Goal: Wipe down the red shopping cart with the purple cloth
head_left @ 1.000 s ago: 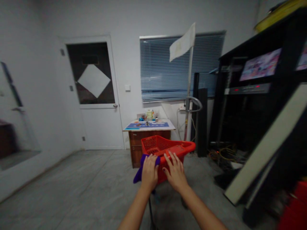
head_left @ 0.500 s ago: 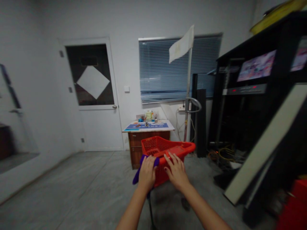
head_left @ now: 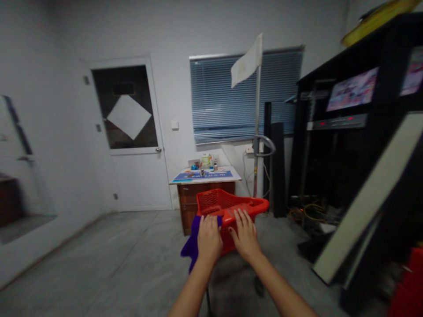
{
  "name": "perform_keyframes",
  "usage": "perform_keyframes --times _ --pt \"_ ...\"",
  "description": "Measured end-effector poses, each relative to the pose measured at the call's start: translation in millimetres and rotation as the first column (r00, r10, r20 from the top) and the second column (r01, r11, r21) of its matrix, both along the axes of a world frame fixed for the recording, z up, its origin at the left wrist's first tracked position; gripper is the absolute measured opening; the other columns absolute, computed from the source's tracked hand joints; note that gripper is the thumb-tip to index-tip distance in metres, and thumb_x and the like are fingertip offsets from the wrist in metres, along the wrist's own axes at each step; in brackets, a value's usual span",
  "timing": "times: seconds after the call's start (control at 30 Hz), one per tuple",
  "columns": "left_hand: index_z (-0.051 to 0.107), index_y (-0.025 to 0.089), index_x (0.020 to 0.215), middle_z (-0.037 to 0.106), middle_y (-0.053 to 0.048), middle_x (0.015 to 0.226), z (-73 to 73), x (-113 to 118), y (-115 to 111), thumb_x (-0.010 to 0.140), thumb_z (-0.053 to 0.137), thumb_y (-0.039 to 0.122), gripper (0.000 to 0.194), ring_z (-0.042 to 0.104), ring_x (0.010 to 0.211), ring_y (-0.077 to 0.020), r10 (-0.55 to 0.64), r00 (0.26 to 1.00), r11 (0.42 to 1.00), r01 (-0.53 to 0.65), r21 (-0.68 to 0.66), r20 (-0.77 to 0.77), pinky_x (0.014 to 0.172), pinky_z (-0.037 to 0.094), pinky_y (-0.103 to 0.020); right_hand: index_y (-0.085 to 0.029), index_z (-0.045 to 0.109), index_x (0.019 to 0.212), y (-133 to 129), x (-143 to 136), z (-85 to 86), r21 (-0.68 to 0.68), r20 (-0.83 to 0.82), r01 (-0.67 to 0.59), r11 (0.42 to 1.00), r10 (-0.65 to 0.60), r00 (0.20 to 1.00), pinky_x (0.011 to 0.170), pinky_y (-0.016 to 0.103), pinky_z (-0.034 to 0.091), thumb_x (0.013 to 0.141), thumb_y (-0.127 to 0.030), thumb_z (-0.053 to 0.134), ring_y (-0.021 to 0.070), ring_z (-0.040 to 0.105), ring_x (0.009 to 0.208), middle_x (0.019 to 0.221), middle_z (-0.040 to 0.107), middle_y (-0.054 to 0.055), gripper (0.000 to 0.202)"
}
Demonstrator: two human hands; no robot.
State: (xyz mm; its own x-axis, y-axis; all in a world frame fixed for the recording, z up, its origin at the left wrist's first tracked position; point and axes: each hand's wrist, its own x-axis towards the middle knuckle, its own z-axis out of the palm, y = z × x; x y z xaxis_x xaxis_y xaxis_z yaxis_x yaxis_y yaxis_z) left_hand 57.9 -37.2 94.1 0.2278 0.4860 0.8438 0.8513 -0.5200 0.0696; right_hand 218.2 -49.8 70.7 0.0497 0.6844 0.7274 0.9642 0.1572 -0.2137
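Observation:
A red plastic basket cart [head_left: 261,205] stands in front of me, its open basket facing away toward the desk. My left hand [head_left: 209,237] is closed over the near rim on the left, on a purple cloth [head_left: 191,246] that hangs down beside the cart. My right hand [head_left: 245,235] lies on the near red edge to the right, fingers a little apart and pointing forward; its palm side is hidden. A gap separates the two hands.
Beyond the cart is a wooden desk [head_left: 191,193] with small bottles on top. A pole with a white flag [head_left: 247,64] rises behind it. Black shelving [head_left: 390,66] and a leaning pale board [head_left: 370,200] stand right. A white door [head_left: 140,180] is left.
My left hand has shifted slightly right on the rim, and more of the purple cloth hangs in view. My right hand stays on the cart's edge.

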Motion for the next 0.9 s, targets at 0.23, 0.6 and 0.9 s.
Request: perform_keyframes --times 0.23,0.6,0.9 --pt "0.053 0.015 0.124 0.065 -0.013 0.117 -1.5 -15.9 5.6 0.086 0.043 0.01 0.039 0.058 0.114 -0.0258 -0.113 0.993 0.993 0.113 -0.023 -0.015 0.109 0.037 -0.053 -0.022 0.04 0.144 -12.3 8.0 20.9 -0.059 0.082 -0.053 0.997 0.058 0.995 0.105 0.045 0.036 0.096 -0.042 0.04 0.025 0.041 0.131 0.143 0.048 0.01 0.053" --pt "0.057 0.012 0.12 0.065 -0.016 0.117 -2.3 -23.4 11.0 0.091 0.039 0.014 0.033 0.058 0.116 -0.0287 0.073 0.995 0.997 -0.071 -0.039 0.064 0.107 0.039 -0.054 -0.023 0.041 0.143 -5.2 0.2 17.9 -0.039 0.142 -0.132 0.99 0.136 0.98 0.114 0.047 0.025 0.095 -0.041 0.042 0.0234 0.03 0.139 0.149 0.042 0.005 0.052" --pt "0.057 0.018 0.123 0.065 -0.009 0.122 2.4 -57.5 19.6 0.094 0.039 0.019 0.033 0.057 0.119 -0.0241 0.032 0.999 0.992 -0.034 -0.119 -0.021 0.111 0.035 -0.052 -0.024 0.039 0.144 -8.8 -8.6 10.2 0.012 0.146 -0.159 0.987 0.155 0.977 0.113 0.046 0.025 0.093 -0.048 0.043 0.025 0.033 0.137 0.149 0.041 0.005 0.056"
